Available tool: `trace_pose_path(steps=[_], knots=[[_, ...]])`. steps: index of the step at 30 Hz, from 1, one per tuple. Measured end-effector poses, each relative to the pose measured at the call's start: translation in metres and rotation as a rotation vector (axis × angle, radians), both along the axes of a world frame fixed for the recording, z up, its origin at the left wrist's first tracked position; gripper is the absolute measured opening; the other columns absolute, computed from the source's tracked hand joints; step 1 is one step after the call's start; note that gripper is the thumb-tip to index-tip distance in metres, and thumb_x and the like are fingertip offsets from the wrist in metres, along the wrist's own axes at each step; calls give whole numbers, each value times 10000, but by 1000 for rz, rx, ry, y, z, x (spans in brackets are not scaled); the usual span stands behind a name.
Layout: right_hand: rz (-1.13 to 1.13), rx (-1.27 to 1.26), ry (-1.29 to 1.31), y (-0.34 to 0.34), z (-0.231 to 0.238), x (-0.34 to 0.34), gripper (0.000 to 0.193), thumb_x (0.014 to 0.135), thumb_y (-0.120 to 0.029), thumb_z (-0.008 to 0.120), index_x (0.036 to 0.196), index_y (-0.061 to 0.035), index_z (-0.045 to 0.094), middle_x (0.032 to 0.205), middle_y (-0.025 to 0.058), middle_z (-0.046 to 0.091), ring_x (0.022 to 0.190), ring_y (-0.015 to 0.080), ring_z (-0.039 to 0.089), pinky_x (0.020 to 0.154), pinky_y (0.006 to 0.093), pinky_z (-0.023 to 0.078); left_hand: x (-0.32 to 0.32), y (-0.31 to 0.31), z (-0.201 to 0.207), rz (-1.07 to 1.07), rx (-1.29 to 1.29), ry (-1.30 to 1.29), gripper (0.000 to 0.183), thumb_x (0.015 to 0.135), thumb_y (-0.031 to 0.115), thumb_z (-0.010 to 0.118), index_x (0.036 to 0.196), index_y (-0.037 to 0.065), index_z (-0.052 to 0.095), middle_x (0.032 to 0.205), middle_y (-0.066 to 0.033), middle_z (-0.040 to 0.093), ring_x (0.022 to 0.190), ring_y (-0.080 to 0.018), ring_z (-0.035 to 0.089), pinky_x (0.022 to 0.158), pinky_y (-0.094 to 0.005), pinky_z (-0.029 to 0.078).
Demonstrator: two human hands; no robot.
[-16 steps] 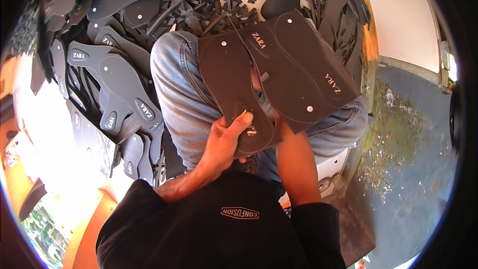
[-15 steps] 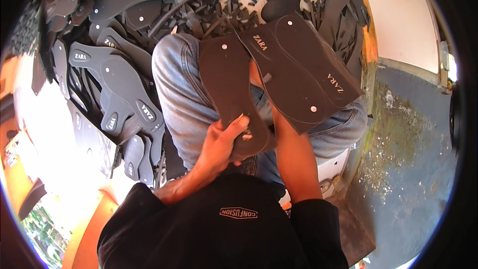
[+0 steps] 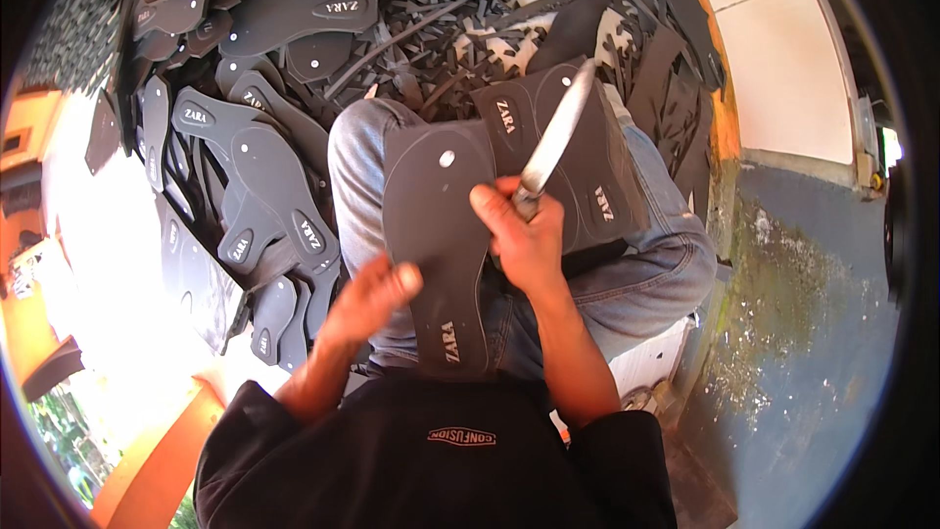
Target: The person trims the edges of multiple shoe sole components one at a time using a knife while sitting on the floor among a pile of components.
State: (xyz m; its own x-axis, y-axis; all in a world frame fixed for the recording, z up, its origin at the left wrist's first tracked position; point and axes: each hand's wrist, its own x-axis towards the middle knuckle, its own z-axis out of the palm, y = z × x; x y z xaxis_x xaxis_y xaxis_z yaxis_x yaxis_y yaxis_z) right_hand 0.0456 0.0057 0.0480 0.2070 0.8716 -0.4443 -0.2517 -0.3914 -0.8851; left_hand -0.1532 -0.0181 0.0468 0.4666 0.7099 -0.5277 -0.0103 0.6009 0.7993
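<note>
A dark sole-shaped foam sheet [image 3: 441, 225], with a pale dot near its far end and light lettering near me, lies lengthwise over my lap. My right hand [image 3: 532, 240] is wrapped round a knife's short handle, and the pale blade [image 3: 561, 132] points up and away to the right. Its thumb side is close to the sheet's right edge. At the sheet's left edge is my left hand [image 3: 367, 304], smeared by motion, with its thumb over the edge; whether it grips is unclear. A second dark sheet [image 3: 597, 176], marked with sole outlines, rests on my right thigh, partly behind the knife.
Cut dark soles [image 3: 259, 171] lie in a loose heap to the left. Thin black offcuts [image 3: 470, 49] cover the floor beyond my knees. At the right are a pale wall panel [image 3: 783, 69] and a blue-grey stained surface [image 3: 803, 313].
The sole sheet has turned from slanted to nearly straight and come closer. My left hand has left its lower end for the left edge. My right hand and the knife have come into view.
</note>
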Motion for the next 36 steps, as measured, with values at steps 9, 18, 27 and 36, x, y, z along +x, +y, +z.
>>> trace_pose_path(steps=[9,18,27,36], knots=[[134,-76,-598,-98,-15,47,372,857,-327,646,694,-7,548,493,95,519,448,224,539,445,341,387,58,53,14,83,-229,-6,394,842,317,666,1034,-24,620,879,-83,670,736,-129,648,622,-232,525],[215,-113,-796,-126,-19,47,279,836,-202,634,667,-6,529,480,158,476,458,359,508,453,406,390,73,51,22,-41,-221,46,341,845,264,668,1033,-19,639,855,-65,672,712,-106,633,627,-231,511],[122,-93,-318,-28,-16,83,202,832,-209,657,773,-21,613,547,26,525,446,152,473,446,295,385,87,41,15,-179,-145,7,323,852,237,654,1054,-14,636,853,-43,664,715,-100,611,640,-239,497],[-432,109,7,-27,25,106,258,865,-261,650,778,-31,574,541,-11,483,429,51,414,365,212,270,124,54,-23,406,-226,-450,344,900,328,572,1032,18,502,696,-73,586,553,-149,569,481,-250,468]])
